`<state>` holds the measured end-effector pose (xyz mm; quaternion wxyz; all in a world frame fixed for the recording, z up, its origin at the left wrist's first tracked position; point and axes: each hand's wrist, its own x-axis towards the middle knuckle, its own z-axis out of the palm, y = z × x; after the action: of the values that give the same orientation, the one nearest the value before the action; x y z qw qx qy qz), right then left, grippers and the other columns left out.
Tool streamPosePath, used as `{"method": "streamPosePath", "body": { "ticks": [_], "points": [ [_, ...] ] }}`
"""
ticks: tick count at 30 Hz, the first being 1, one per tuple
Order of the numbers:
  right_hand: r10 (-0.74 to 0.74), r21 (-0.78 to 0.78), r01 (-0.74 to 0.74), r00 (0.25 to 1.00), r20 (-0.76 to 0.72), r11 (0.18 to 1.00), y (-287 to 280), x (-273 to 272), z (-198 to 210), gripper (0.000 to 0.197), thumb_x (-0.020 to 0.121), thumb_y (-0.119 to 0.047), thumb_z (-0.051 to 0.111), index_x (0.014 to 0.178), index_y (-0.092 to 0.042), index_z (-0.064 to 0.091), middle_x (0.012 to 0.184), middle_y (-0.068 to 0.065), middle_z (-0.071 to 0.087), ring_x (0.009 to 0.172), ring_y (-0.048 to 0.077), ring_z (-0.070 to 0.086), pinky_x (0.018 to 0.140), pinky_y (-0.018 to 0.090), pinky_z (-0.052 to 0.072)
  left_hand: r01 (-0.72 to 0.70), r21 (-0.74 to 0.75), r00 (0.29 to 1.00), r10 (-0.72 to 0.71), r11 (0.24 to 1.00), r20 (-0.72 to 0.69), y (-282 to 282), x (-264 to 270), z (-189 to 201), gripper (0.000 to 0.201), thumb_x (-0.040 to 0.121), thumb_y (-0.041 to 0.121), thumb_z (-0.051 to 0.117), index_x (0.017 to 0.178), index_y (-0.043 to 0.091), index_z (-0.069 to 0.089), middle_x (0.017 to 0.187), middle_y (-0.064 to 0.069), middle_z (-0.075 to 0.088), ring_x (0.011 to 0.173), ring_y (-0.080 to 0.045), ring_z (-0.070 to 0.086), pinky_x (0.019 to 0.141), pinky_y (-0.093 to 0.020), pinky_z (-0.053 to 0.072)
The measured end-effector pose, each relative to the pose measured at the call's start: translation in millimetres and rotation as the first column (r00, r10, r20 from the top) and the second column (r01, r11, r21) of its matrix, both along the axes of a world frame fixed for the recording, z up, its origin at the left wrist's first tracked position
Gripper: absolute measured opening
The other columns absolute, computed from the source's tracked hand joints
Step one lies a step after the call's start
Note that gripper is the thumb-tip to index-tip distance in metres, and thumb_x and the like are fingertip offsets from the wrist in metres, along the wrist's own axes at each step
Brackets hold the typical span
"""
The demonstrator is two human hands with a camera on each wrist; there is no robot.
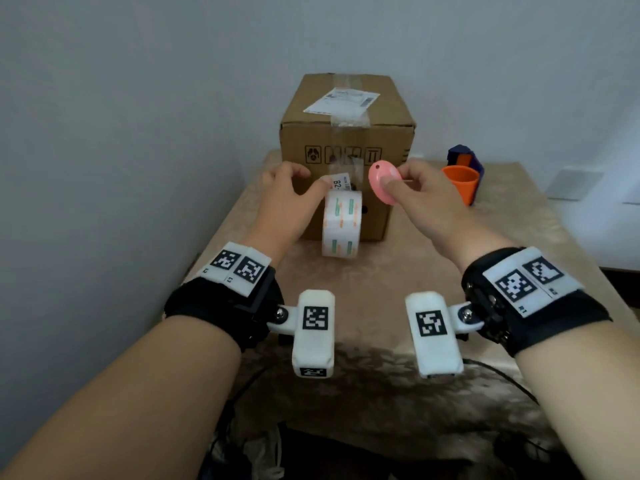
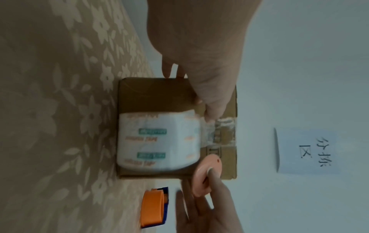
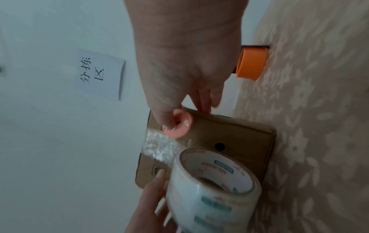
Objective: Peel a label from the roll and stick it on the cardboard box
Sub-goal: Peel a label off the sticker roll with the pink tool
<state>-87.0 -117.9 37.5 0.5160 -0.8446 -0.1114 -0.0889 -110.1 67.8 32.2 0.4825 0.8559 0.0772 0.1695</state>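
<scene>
A brown cardboard box (image 1: pixel 346 133) stands at the back of the table, with a printed shipping label (image 1: pixel 341 100) and clear tape on its top. In front of its near face is a white roll (image 1: pixel 342 223) with green and orange print, also seen in the wrist views (image 2: pixel 157 140) (image 3: pixel 211 189). My left hand (image 1: pixel 317 180) pinches a small white printed tab (image 1: pixel 341 183) at the top of the roll. My right hand (image 1: pixel 394 180) holds a pink oval disc (image 1: pixel 382 183) between thumb and fingers, just right of the roll. Whether the roll touches the table I cannot tell.
An orange cup (image 1: pixel 462 183) stands right of the box, with a dark blue object (image 1: pixel 464 155) behind it. The table carries a beige floral cloth (image 1: pixel 485 254). A paper note (image 2: pixel 307 151) hangs on the wall behind. Dark cables lie at the near edge (image 1: pixel 502 375).
</scene>
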Motion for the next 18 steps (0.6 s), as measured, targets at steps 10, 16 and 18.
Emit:
{"method": "streamPosePath", "body": {
  "ticks": [10, 16, 18],
  "points": [
    [0.137, 0.301, -0.119, 0.990, -0.037, 0.946, -1, -15, 22, 0.031, 0.087, -0.004, 0.060, 0.112, -0.018, 0.049, 0.088, 0.009, 0.067, 0.055, 0.008, 0.065, 0.055, 0.020, 0.055, 0.108, 0.034, 0.994, -0.107, 0.994, -0.027, -16, -8, 15, 0.033, 0.088, 0.034, 0.056, 0.112, 0.013, 0.047, 0.096, 0.002, 0.053, 0.071, -0.001, 0.046, 0.050, -0.005, 0.039],
    [0.130, 0.194, -0.130, 0.991, 0.014, 0.972, 2, -7, 23, 0.028, 0.080, -0.011, 0.070, 0.101, -0.018, 0.055, 0.097, 0.006, 0.070, 0.087, 0.015, 0.066, 0.069, 0.021, 0.054, 0.181, -0.301, 0.983, -0.180, 0.936, 0.032, -25, -3, 9, 0.021, 0.085, 0.006, 0.055, 0.091, 0.023, 0.044, 0.088, -0.001, 0.051, 0.081, -0.016, 0.053, 0.064, -0.026, 0.047],
    [0.107, 0.153, -0.111, 0.994, 0.033, 0.982, 2, -6, 23, 0.029, 0.079, -0.017, 0.072, 0.100, -0.020, 0.053, 0.093, 0.006, 0.072, 0.083, 0.012, 0.064, 0.072, 0.022, 0.049, 0.205, -0.334, 0.978, -0.202, 0.920, 0.044, -25, -4, 7, 0.021, 0.086, 0.005, 0.054, 0.099, 0.020, 0.049, 0.090, -0.001, 0.053, 0.083, -0.016, 0.056, 0.065, -0.023, 0.049]
  ]
}}
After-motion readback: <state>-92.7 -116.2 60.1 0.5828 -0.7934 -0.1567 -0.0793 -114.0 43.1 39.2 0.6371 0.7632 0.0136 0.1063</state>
